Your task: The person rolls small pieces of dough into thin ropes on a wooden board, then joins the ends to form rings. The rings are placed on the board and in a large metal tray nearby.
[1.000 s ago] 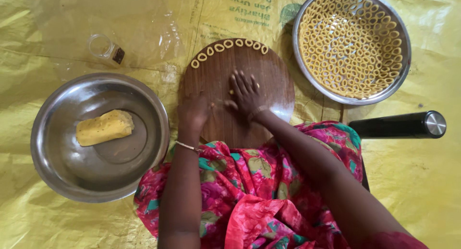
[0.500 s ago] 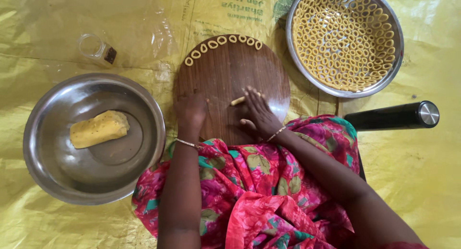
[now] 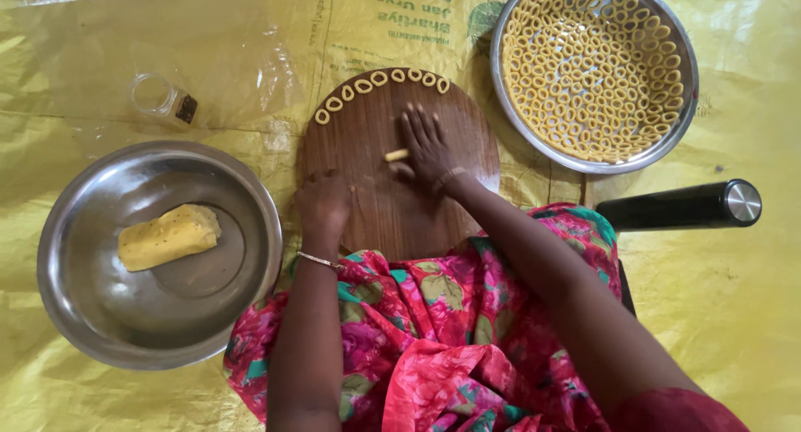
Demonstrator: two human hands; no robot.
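A round wooden board [image 3: 367, 140] lies in front of me, with a row of small dough rings [image 3: 375, 82] along its far edge. My right hand [image 3: 427, 142] lies flat on the board, palm down, over a thin roll of yellow dough [image 3: 396, 155] whose end shows at the left of the palm. My left hand [image 3: 324, 205] rests on the board's near left edge with fingers curled; whether it holds anything is hidden. A lump of yellow dough [image 3: 168, 235] sits in a steel bowl [image 3: 75, 315] at the left.
A steel tray [image 3: 680, 119] full of several dough rings stands at the upper right. A black cylinder with a metal end [image 3: 680, 207] lies at the right. A small clear jar [image 3: 163, 102] lies at the upper left on the yellow plastic sheet [image 3: 734, 315].
My right hand slid toward me over the board, uncovering the dough roll, then pushed back out onto it. The left hand stayed at the board's edge.
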